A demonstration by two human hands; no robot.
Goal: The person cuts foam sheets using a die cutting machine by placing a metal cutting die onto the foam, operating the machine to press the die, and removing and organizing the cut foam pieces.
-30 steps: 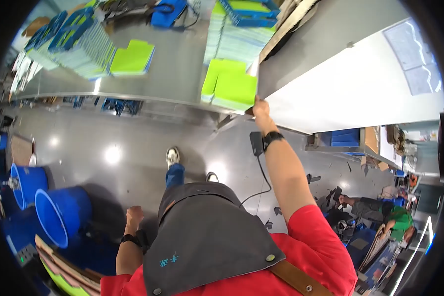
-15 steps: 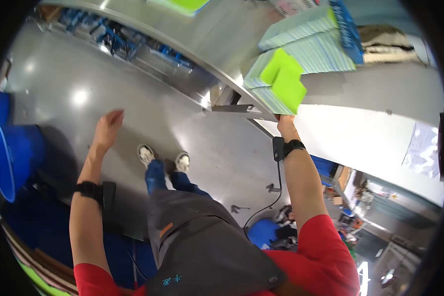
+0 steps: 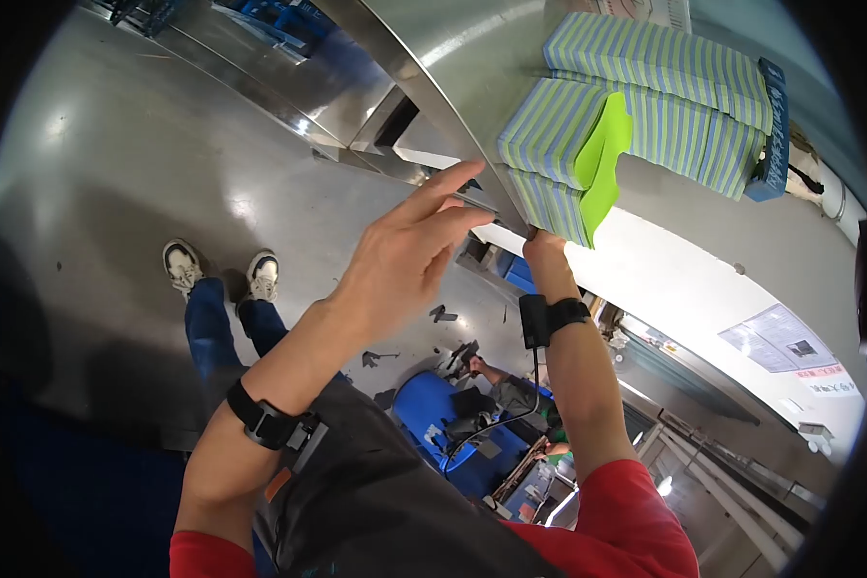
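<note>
Head view: what is the state of your left hand?

"My left hand (image 3: 390, 260) is partly open. The index finger and thumb extend toward the table edge, with a gap between their tips. I see no item held in it."

"State of your right hand?"

"My right hand (image 3: 547, 252) is at the table edge, directly beside the lower end of the short stack. Its fingers are hidden, so I cannot tell how far open it is, or whether it grips the stack or the edge."

"Locate the short stack."

"The short stack of green-and-blue-edged sheets (image 3: 546, 135) sits at the edge of the shiny metal table (image 3: 453, 53), in two adjoining portions. A bright lime-green sheet (image 3: 604, 154) covers one face. Behind it lies the longer stack of similar sheets (image 3: 665, 96), with a blue printed tray (image 3: 773, 125) at its far end."

"List the remaining items."

"Each of my wrists carries a black strap; a black cable (image 3: 496, 422) runs from the right one. A round blue bin (image 3: 419, 409) stands on the grey floor (image 3: 116, 164), near another person's hand (image 3: 478, 367)."
</note>
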